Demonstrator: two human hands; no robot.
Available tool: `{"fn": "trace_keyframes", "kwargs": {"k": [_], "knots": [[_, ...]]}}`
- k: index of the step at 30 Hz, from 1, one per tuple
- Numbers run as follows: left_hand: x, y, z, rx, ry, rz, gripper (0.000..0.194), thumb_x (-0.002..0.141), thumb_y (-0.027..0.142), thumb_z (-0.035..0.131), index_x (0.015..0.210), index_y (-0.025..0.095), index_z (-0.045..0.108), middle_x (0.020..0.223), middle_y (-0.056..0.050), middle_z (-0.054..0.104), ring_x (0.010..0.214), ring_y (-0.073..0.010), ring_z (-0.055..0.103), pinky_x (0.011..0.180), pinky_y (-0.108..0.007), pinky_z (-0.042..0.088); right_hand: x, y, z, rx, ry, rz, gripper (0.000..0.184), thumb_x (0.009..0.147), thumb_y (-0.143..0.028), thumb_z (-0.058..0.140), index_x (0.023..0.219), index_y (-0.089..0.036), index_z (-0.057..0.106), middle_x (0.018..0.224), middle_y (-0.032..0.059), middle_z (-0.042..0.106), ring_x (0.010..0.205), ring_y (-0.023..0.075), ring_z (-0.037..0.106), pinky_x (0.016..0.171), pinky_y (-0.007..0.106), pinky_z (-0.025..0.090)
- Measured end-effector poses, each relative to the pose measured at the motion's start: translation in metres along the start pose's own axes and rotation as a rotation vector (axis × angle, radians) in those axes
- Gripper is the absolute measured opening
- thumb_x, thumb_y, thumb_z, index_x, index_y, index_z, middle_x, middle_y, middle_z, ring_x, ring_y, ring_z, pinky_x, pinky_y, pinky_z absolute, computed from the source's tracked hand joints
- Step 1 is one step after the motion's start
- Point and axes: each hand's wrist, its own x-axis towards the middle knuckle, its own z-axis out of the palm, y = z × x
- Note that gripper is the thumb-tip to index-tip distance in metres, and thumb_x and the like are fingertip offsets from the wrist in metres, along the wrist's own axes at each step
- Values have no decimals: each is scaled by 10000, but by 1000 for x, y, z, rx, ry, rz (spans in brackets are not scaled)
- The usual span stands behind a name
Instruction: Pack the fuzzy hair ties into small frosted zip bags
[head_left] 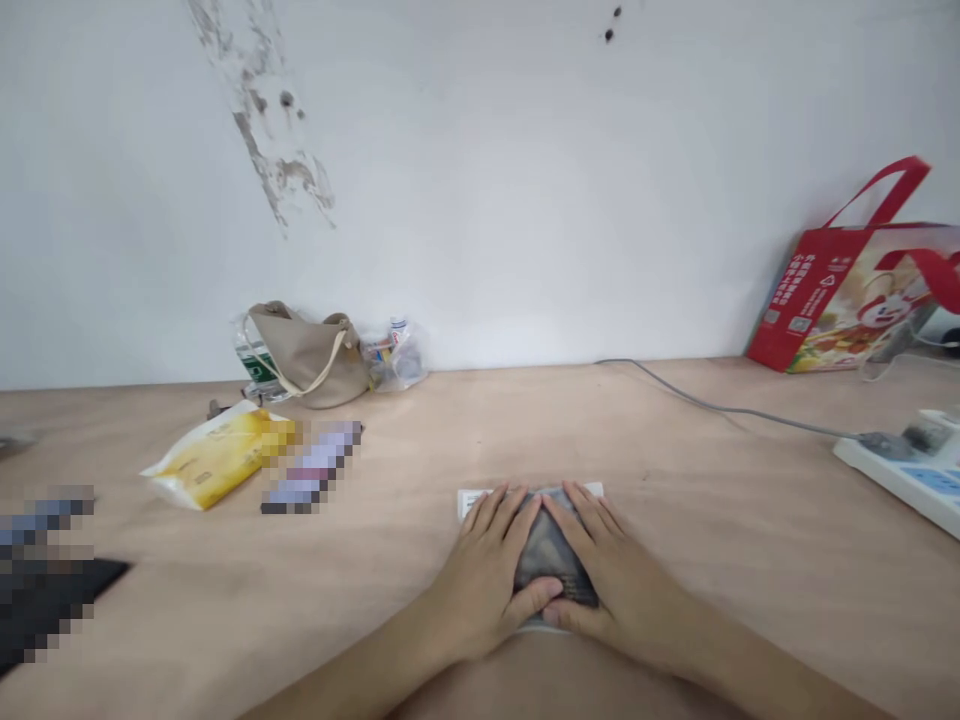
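A flat, dark grey packet (551,550) with small print near its lower edge lies on the table close to me. White margins with some printing show at its top corners and along its bottom edge. My left hand (495,560) rests flat on its left side, fingers stretched forward. On the right side lies my right hand (596,560), likewise flat with fingers extended. The two thumbs come close together over the packet's lower part. Much of the packet is hidden under both palms, so its exact kind cannot be made out.
Left of centre are a yellow-and-white packet (225,455) and a pixelated, phone-like object (315,470). A beige bag (307,350) and a clear plastic bag (397,358) stand by the wall. To the right are a grey cable (690,400), a power strip (907,480) and a red shopping bag (847,290).
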Motion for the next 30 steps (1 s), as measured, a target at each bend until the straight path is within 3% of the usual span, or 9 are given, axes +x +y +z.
{"fn": "trace_keyframes", "kwargs": {"k": [16,18,20,22,24,27,30], "knots": [[1,0,-6,-27,-10,-47,713,813,591,462,1400,223,297,1456,-126,324,1340,-369,233,1033,-639,213,-5,5,0,46,-6,45,813,786,-595,525,1430,-175,259,1494,169,181,1359,334,129,1058,526,235],[0,-1,-6,-24,-9,-47,711,810,601,457,1392,220,314,1451,-129,333,1336,-367,245,1032,-637,221,-11,9,0,92,53,55,751,813,-564,507,1426,-199,271,1498,150,189,1354,323,176,1047,518,268],[-1,-1,-8,-8,6,-39,690,812,579,474,1380,212,335,1446,-134,339,1329,-364,265,1029,-635,234,-19,15,-1,169,170,133,625,869,-509,441,1398,-204,311,1463,149,291,1321,301,292,1024,500,319],[-5,1,-9,23,47,17,617,824,504,511,1349,209,379,1432,-128,366,1319,-354,290,1029,-625,248,-30,20,-5,264,240,241,485,903,-467,385,1317,-213,396,1307,146,503,1190,282,478,951,467,412],[-8,5,-8,61,115,132,471,843,374,526,1283,221,454,1384,-98,445,1294,-322,344,1042,-593,258,-41,22,-9,378,203,309,380,912,-461,368,1203,-238,465,1019,96,656,957,259,618,831,414,494],[-8,20,1,94,270,329,277,856,253,495,1123,228,562,1192,-48,618,1126,-240,517,1024,-480,337,-55,20,-11,596,105,343,331,914,-478,338,1122,-256,467,698,12,641,682,222,638,676,343,528],[2,41,16,131,419,495,190,864,335,494,928,205,618,857,-20,704,765,-173,605,745,-351,492,-58,13,-12,797,98,362,331,908,-484,339,1139,-269,439,708,4,635,700,217,636,662,315,524]]}}
